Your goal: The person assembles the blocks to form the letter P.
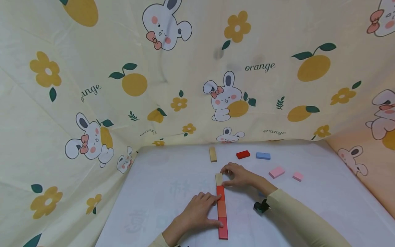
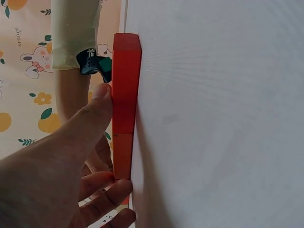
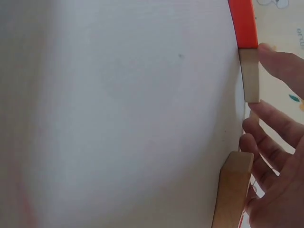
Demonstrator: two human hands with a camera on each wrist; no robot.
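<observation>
Fingers [image 1: 229,168] of the right hand [image 1: 239,175] pinch a pale wooden block [image 1: 218,179] at the far end of a row of red and orange blocks [image 1: 222,212] lying flat on the white tabletop [image 1: 160,192]. The left hand [image 1: 197,214] lies flat beside the row, its straight fingers and thumb pressed against the row's left edge, holding nothing. The head view alone shows the whole row running away from the person, plus loose blocks farther back: a tan block [image 1: 213,154], a red block [image 1: 243,154], a blue block [image 1: 263,155] and two pink blocks [image 1: 276,172] to the right. The left wrist view shows the thumb [image 2: 97,111] touching the side of the red blocks. The right wrist view shows the pale block butted against the red end, with the tan block nearer the camera. Both forearms, in cream sleeves [image 1: 296,212], reach forward over the table, which is walled by a curtain printed with rabbits and oranges [image 1: 197,68].
</observation>
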